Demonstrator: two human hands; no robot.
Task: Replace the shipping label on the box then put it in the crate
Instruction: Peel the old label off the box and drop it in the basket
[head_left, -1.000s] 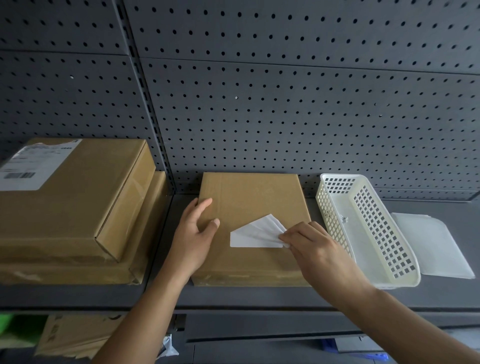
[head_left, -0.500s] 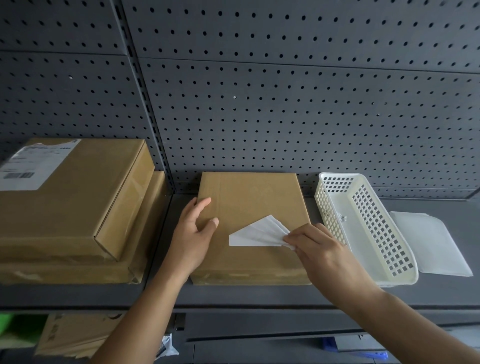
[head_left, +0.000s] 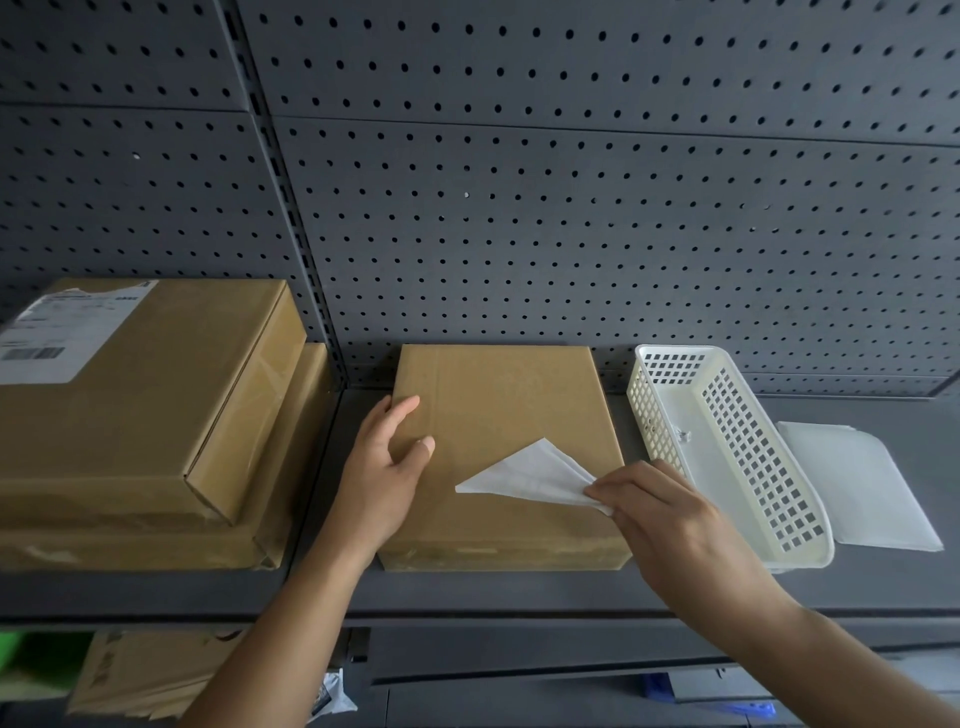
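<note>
A flat brown cardboard box (head_left: 498, 415) lies on the grey shelf (head_left: 467, 592) in the middle. My left hand (head_left: 387, 470) rests on the box's left edge, thumb on top, holding it down. My right hand (head_left: 670, 519) pinches the corner of a white label (head_left: 530, 475) that is peeled and folded up off the box's lid near its right side. The label's left tip still touches the lid. A white perforated plastic crate (head_left: 727, 457) stands just right of the box.
Two larger stacked cardboard boxes (head_left: 140, 426) sit at the left, the top one bearing a printed label (head_left: 62, 332). A white sheet (head_left: 857, 488) lies flat right of the crate. Grey pegboard (head_left: 519, 208) forms the back wall. Cardboard pieces (head_left: 145, 670) show below the shelf.
My right hand has drawn the label's pinched corner slightly further right and toward me. The left hand stays on the box.
</note>
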